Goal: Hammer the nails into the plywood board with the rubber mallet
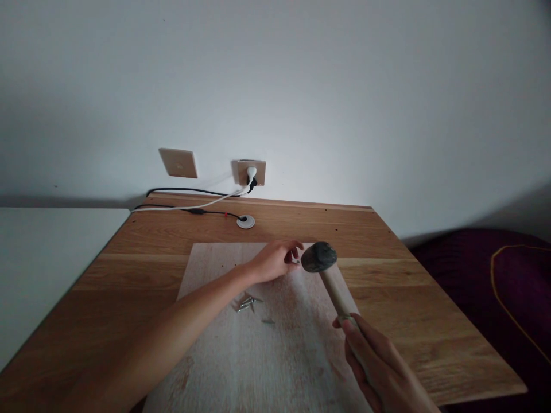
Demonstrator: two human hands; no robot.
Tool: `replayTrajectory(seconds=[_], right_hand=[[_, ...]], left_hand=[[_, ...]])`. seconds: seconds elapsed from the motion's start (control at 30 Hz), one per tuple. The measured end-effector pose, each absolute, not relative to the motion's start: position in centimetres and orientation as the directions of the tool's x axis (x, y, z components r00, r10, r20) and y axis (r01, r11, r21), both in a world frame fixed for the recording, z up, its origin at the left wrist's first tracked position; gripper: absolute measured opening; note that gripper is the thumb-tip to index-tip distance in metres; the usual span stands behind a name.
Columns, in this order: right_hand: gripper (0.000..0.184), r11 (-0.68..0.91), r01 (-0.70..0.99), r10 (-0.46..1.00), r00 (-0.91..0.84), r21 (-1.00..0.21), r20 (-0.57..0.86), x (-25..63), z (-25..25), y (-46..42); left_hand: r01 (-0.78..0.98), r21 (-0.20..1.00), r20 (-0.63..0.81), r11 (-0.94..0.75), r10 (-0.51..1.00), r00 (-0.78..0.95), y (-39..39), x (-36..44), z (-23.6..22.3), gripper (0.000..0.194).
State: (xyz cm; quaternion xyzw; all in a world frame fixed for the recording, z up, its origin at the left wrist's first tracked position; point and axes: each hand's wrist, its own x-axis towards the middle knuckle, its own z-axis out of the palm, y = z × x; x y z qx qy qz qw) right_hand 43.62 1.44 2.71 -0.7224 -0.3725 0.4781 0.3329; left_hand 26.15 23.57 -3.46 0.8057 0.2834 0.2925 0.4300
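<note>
1. Between the thumb and forefinger of my left hand (275, 261) is a small metal piece (298, 262), near the far right part of a pale wooden board (241, 367); those fingers are curled into a narrow pinch, though the piece is too small for me to make out its shape
2. My right hand (379, 355) is wrapped around the near end of a mallet (331, 287), its pale handle slanting far and left, its dark head just right of my left fingertips; I cannot tell how high over the board that head is
3. On the board, just nearer than my left wrist, a small pile of metal pins (244, 307) lies crossed over one another, and a single pin (267, 321), rather blurred, lies by itself nearer and to the right
4. Small dark holes dot the far left part of the board, which lies flat on a brown wooden desk (413, 304)
5. Beyond the board a round cable outlet (245, 225) is set in the desk, and a black cable (215, 213) runs into its opening from the left
6. On the far wall (322, 115) a socket (260, 172) has a white plug (252, 171) in it, with a black plug (252, 184) below; a plain wall plate (178, 163) is to its left
7. At the far right, beside the desk, is a dark purple cloth (456, 275) with a yellow line across it; at the left stands a white surface (51, 258)
</note>
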Motion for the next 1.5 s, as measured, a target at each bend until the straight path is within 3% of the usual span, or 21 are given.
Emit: replayTrajectory(seconds=[0.3,0.7,1.07,1.3,1.5], right_hand=[[0.077,-0.552,0.103,0.8,0.346,-0.827,-0.491,44.3,2.7,1.0],[0.066,-0.468,0.244,0.88,0.225,-0.85,-0.419,42.9,2.5,2.0],[0.08,-0.553,0.12,0.795,0.372,-0.825,-0.479,43.3,1.7,0.7],[0.08,-0.525,0.108,0.826,0.303,-0.844,-0.475,42.9,2.0,1.3],[0.078,-0.493,0.181,0.856,0.279,-0.851,-0.436,42.7,2.1,2.0]], left_hand=[[0.214,0.888,0.176,-0.406,0.732,0.658,23.6,26.2,-3.4,0.039],[0.176,0.907,0.18,-0.383,0.729,0.66,23.6,26.2,-3.3,0.042],[0.19,0.916,0.148,-0.354,0.737,0.659,23.8,26.2,-3.4,0.048],[0.196,0.911,0.144,-0.364,0.723,0.676,23.8,26.2,-3.6,0.044],[0.256,0.846,0.198,-0.468,0.721,0.664,23.5,26.1,-3.0,0.048]])
